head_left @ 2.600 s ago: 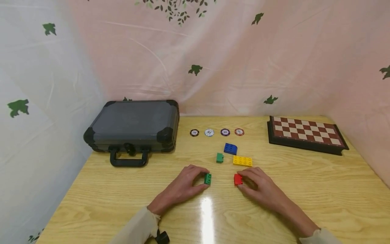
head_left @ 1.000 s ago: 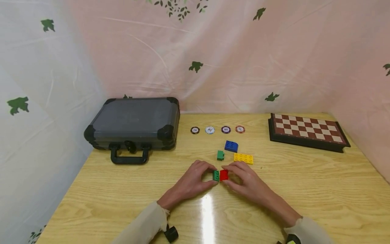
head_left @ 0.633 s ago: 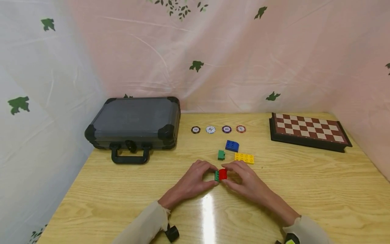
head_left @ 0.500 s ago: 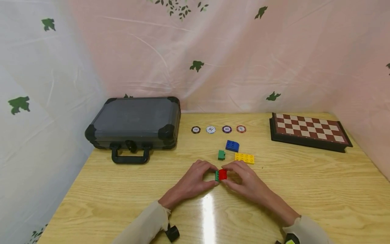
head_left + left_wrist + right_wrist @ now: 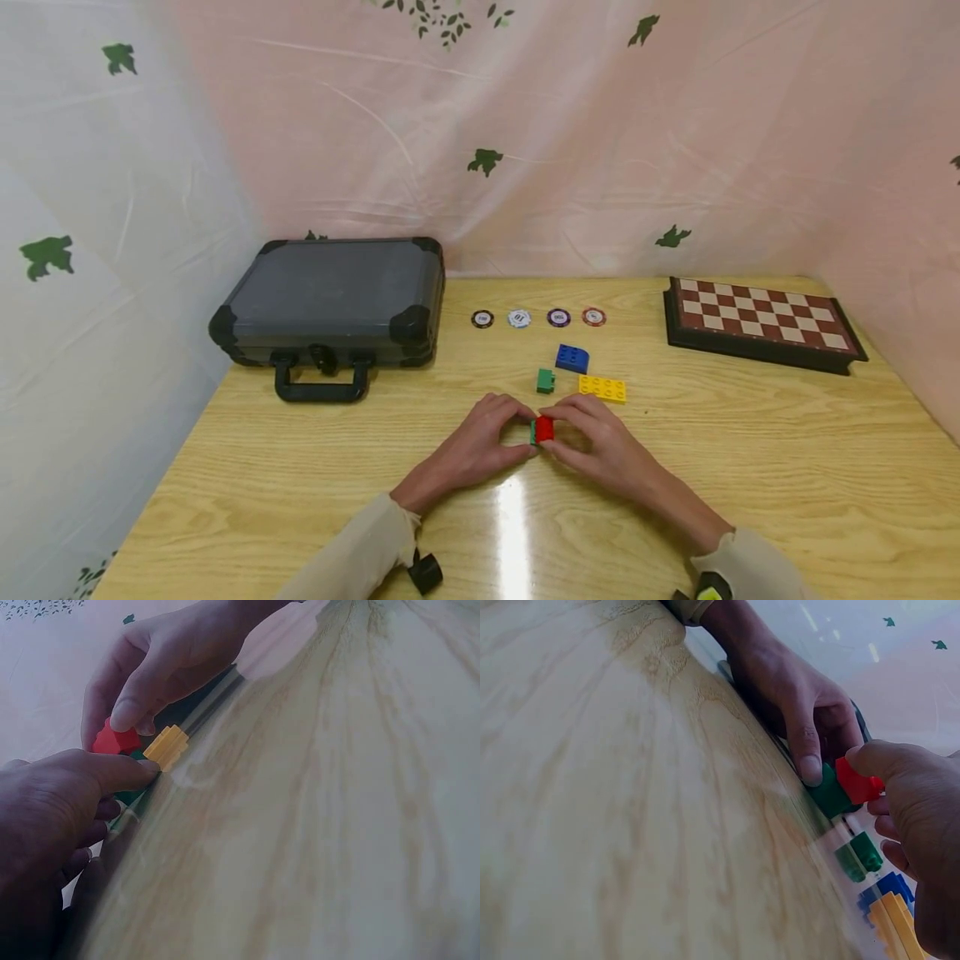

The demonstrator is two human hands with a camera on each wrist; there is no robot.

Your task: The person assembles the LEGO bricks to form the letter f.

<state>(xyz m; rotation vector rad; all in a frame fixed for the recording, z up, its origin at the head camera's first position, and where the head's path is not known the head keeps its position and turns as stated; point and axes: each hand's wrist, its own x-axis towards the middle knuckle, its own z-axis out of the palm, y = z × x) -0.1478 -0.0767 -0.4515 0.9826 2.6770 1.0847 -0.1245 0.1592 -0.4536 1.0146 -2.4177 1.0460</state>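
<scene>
My left hand pinches a small green toy building brick between thumb and fingers, low at the tabletop. From the other side, my right hand grips a red brick by its ends. In the right wrist view the red brick meets the green one, a little higher and partly over it. In the head view it covers most of the green brick, so I cannot tell whether their studs are joined. Just beyond the hands lie a second green brick, a yellow brick and a blue brick with one rounded end.
A grey case with black corners and handle stands at the back left of the wooden table. Several poker chips, among them a white one, lie in a row behind the bricks. A checkered board box sits back right.
The hands have come together from apart, carrying the green and red bricks. The red brick has turned and shifted left over the green one. Loose bricks stay put.
</scene>
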